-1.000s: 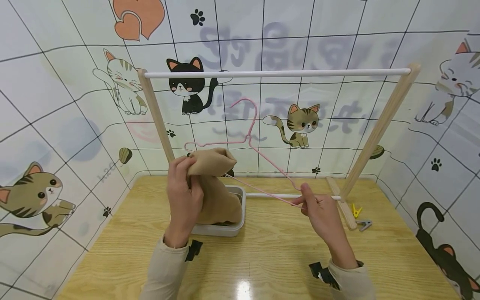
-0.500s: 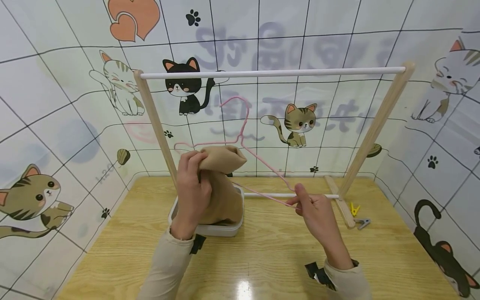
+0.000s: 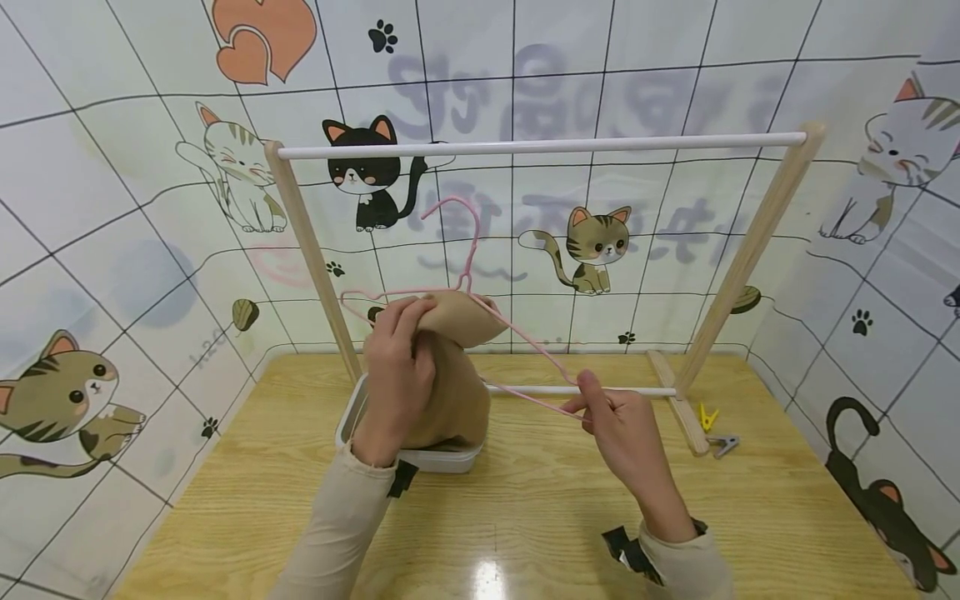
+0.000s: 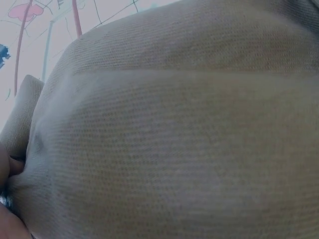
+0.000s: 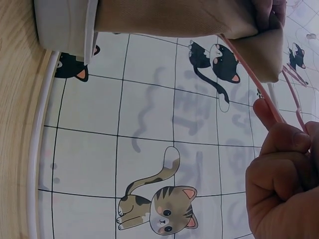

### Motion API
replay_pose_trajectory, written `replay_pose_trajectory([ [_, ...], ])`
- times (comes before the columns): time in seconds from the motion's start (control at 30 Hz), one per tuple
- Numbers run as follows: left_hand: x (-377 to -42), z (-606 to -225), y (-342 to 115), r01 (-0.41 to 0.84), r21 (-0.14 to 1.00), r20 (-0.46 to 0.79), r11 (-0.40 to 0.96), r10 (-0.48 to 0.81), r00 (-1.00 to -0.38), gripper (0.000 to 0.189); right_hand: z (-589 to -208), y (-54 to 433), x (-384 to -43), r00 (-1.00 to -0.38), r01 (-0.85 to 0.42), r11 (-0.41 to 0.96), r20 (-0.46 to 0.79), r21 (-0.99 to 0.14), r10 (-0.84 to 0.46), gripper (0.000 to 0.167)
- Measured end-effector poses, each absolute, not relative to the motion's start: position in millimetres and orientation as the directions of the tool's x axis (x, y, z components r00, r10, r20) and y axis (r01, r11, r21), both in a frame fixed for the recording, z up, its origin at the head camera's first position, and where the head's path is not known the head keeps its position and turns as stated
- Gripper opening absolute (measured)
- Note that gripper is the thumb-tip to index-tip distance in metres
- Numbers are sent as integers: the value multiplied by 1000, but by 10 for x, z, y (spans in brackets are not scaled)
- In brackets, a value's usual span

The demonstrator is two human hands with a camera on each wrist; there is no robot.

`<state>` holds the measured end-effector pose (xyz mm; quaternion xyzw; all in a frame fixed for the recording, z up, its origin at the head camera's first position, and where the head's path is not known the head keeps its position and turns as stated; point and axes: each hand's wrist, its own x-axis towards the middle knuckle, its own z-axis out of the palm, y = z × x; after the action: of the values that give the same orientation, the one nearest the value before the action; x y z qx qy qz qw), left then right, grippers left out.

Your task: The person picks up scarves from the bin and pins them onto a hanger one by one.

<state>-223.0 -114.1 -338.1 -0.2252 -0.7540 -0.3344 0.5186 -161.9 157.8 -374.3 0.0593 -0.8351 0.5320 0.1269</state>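
Observation:
My left hand (image 3: 399, 375) pinches the top of a tan knit cloth (image 3: 453, 387), whose folded-over end points right. The cloth hangs down into a white plastic tub (image 3: 446, 460). A thin pink clothes hanger (image 3: 525, 337) stands hook up behind the left hand. Its right arm crosses in front of the cloth's folded end, while the cloth covers part of the bottom bar. My right hand (image 3: 626, 437) pinches the hanger's right corner between thumb and fingers. Cloth (image 4: 174, 139) fills most of the left wrist view. From the right wrist, the bar of the hanger (image 5: 254, 79) meets the cloth's lower fold.
A wooden rack with a white top rail (image 3: 540, 147) spans the back of the table (image 3: 540, 517), with a lower white rail near the tabletop. By its right foot (image 3: 693, 429) lie a yellow clip (image 3: 707, 418) and a grey clip (image 3: 724, 446). Cat-print sheeting surrounds the table.
My left hand has moved right with the cloth, and its folded end now overlaps the hanger's opening. My right hand has shifted the hanger slightly left.

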Motion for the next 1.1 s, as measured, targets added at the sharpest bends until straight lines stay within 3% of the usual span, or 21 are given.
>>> replay_pose_trajectory([
  [0.33,-2314,-3328,-1091,665,235,925,709,46,-376,25,-3765,1538,-1604,-939,-297,442,343,-847,27,53],
  [0.77,-2354,-3274,-1046,460,92,828,883,189,-528,26,-3792,1481,-1582,-912,-370,447,411,-814,-7,46],
  [0.93,-2393,-3257,-1007,449,75,809,890,209,-550,28,-3786,1460,-1570,-914,-365,453,405,-813,-10,45],
  [1.1,-2447,-3217,-929,506,127,784,853,226,-579,31,-3786,1439,-1556,-917,-369,454,398,-811,-34,45],
])
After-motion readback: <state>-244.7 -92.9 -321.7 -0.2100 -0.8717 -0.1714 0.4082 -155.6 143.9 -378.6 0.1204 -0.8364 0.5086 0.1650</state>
